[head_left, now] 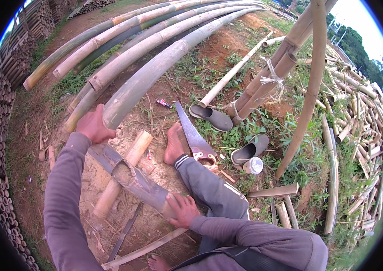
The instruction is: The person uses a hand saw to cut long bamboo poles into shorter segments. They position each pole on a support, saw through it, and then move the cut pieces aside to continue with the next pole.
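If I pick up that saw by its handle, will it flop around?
Probably not much: the saw looks straight, though its wide, thin-looking blade might wobble. The blade narrows toward its tip, so the handle end may feel heavier. Being flat, it likely won't roll.

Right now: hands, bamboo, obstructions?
Left hand at far end of notched bamboo, right hand on near end. Bamboo crosses over short log. Saw beside foot, clear of bamboo.
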Available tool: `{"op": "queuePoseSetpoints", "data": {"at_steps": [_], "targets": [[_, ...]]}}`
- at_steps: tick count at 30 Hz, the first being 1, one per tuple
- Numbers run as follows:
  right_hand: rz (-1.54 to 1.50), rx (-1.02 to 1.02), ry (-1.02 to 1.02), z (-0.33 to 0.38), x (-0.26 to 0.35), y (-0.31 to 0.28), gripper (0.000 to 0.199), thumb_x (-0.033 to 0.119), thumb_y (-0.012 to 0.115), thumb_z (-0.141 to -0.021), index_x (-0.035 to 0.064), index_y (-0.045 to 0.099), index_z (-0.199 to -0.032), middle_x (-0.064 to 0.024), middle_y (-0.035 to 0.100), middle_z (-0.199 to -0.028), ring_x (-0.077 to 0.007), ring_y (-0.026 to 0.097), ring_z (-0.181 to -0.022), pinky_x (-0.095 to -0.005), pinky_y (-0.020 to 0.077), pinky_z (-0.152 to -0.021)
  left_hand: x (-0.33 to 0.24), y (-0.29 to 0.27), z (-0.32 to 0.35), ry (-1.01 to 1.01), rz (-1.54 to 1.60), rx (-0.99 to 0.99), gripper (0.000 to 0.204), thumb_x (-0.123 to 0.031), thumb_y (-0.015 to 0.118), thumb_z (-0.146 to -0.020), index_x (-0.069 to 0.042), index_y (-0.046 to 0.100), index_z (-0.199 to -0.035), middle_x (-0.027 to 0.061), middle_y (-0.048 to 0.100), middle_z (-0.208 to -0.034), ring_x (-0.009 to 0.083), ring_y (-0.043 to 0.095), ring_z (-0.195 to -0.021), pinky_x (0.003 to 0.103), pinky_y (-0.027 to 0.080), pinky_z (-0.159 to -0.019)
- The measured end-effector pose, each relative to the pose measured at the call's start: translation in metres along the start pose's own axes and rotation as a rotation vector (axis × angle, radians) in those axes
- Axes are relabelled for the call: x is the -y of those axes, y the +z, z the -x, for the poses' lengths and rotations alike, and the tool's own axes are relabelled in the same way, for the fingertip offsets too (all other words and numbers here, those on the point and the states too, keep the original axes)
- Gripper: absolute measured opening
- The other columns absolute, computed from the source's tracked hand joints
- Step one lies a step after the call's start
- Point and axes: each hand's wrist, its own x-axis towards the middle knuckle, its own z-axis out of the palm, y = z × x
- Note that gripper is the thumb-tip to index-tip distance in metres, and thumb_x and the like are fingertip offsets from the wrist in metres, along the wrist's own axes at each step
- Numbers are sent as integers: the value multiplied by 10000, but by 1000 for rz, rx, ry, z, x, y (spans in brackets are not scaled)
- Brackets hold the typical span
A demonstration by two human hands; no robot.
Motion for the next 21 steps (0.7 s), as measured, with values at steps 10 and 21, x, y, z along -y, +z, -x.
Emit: {"op": "queuePoseSetpoints", "data": {"at_steps": [10, 21], "targets": [[-603, -336, 252, 12, -35, 1, 747, 445, 745, -949, 8, 507, -1506, -246, 595, -1418, -353, 579, -1344, -450, 437, -1160, -116, 58, 246, 46, -25, 78, 1026, -508, 851, -702, 35, 410, -1452, 294, 734, -1097, 471, 732, -991, 523, 577, -885], [-1783, -475, 280, -141, -137, -241, 1424, 782, 770, -800, 10, -29, -1691, -298, 221, -1703, -477, 353, -1529, -629, 345, -1214, -19, 46, 446, -41, 268, 157, 1096, -433, 918, -626, -81, 416, -1535, 275, 729, -1151, 483, 718, -1031, 530, 570, -900]]}}
